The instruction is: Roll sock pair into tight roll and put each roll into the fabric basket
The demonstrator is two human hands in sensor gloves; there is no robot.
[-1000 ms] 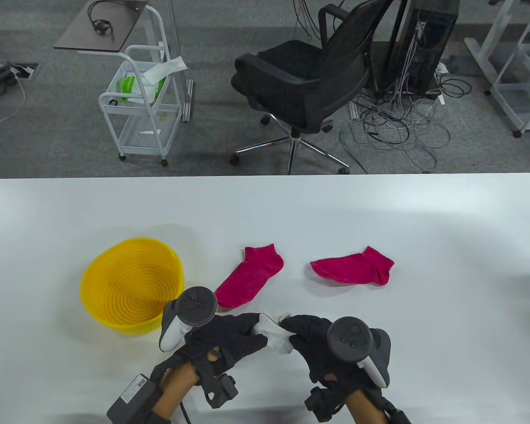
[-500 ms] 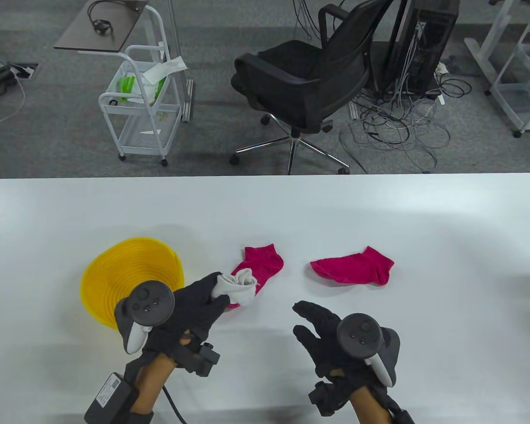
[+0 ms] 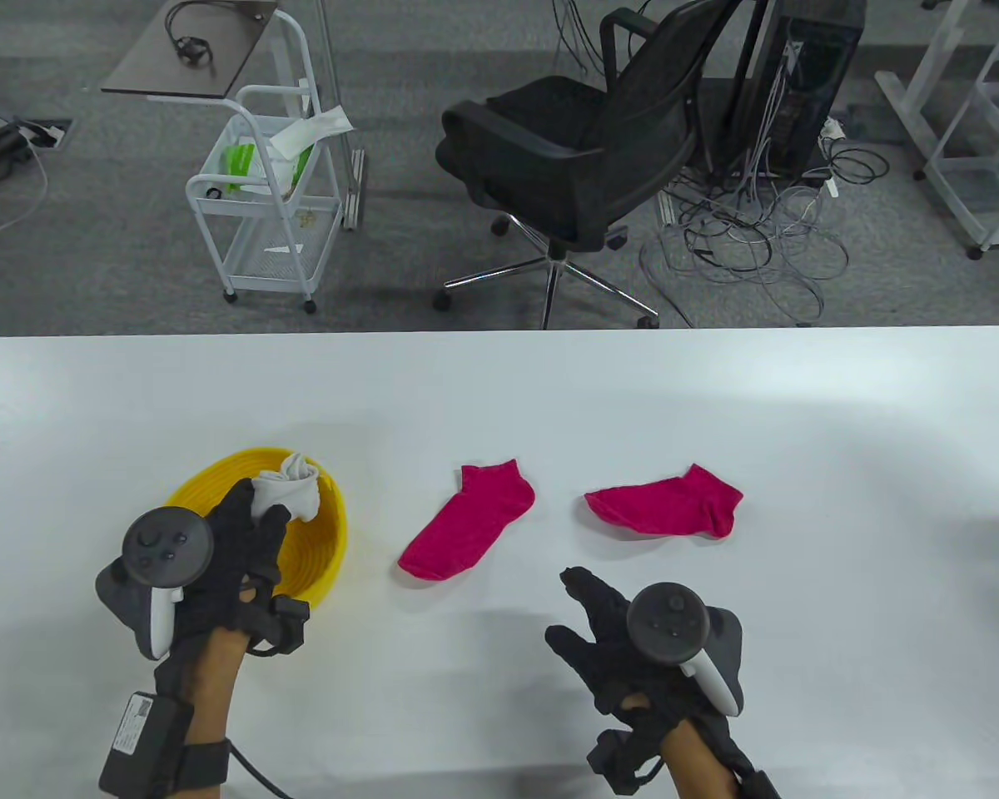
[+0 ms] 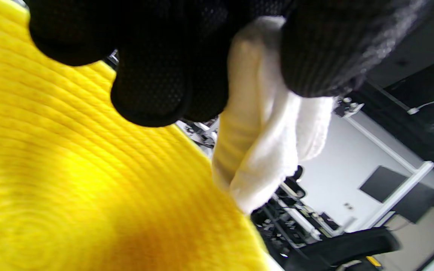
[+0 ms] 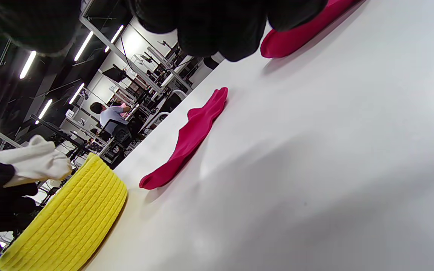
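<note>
In the lower left of the table view, the left hand (image 3: 233, 549) hung over the yellow basket (image 3: 329, 541), its fingers curled round a white sock roll (image 3: 287, 491) and pinching it. The roll sat above the far part of the basket's opening, held clear of the woven bottom; the left wrist view showed the same white bundle (image 4: 273, 124) clamped between dark gloved fingertips (image 4: 153, 86), with the ribbed yellow inside of the basket (image 4: 70, 180) filling the frame's left and lower parts beneath it. From the right wrist view the roll (image 5: 36, 162) appeared at the left edge, raised above the basket's yellow rim (image 5: 92, 169).

The right hand (image 3: 608, 641) was at the lower centre-right of the table view, over the bare white table (image 3: 499, 399), fingers spread and loosely bent, holding nothing.

Two magenta socks lay flat and unrolled on the table, well apart from each other. One magenta sock (image 3: 470, 524) lay slantwise near the frame's centre, just right of the basket. The other magenta sock (image 3: 666, 503) lay to its right, above the right hand in the frame.

Beyond the table's far edge, in the upper part of the frame, stood a black office chair (image 3: 583, 158) and a white wire cart (image 3: 262, 208).
</note>
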